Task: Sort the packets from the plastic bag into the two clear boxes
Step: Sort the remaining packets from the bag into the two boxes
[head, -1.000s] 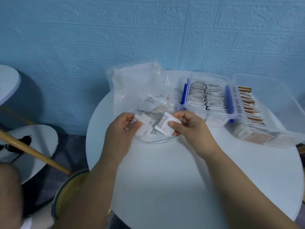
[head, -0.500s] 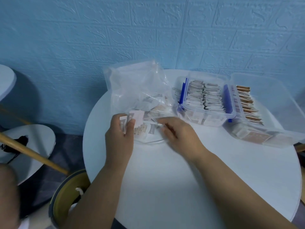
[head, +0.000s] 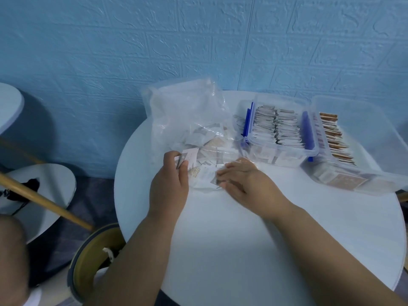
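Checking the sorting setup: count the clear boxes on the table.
2. The blue-clipped box stands right of the plastic bag; the larger box, holding brown packets, sits beside it further right.

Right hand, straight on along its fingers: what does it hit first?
Likely the loose packets in the plastic bag mouth, just ahead of the right hand; beyond them, the left hand. Depth unclear.

Single view, head-worn, wide-angle. It sits above the near edge of the round worktop (head: 242, 250) and faces forward and down, at close range. Both forearms enter from the bottom edge. The left hand (head: 170, 184) and right hand (head: 240, 180) lie just below frame centre. The wall (head: 198, 40) fills the far upper half. The floor (head: 95, 195) shows at the left. Wall lines bow toward the frame edges.
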`<state>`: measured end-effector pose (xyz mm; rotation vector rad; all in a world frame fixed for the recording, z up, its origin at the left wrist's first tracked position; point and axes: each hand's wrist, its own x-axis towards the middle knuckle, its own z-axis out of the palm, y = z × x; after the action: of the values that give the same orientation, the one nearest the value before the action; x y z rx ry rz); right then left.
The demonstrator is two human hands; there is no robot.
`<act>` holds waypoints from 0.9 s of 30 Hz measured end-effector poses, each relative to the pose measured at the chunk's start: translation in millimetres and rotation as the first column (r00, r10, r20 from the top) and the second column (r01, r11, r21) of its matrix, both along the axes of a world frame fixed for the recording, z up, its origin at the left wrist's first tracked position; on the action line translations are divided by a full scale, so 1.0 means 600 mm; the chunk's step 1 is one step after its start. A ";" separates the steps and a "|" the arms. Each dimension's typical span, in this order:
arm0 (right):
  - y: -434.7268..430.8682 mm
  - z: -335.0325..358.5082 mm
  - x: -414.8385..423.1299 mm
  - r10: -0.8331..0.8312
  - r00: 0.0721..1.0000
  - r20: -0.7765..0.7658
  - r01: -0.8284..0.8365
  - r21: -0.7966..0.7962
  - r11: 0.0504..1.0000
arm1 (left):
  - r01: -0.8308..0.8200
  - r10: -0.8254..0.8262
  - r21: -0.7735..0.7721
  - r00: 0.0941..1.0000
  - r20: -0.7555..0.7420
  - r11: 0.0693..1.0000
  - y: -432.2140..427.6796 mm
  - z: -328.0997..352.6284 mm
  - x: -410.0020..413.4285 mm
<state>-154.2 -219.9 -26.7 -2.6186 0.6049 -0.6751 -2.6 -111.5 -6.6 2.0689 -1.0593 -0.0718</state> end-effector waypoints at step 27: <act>0.014 0.047 0.017 -0.231 0.969 0.087 0.122 0.645 0.754 | 0.034 -0.070 -0.205 0.983 -0.171 0.978 0.004 -0.003 -0.004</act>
<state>-144.1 -211.5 1.3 -1.8661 0.8631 -0.5944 -5.0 -108.9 -8.3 1.8170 -0.9701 -0.1667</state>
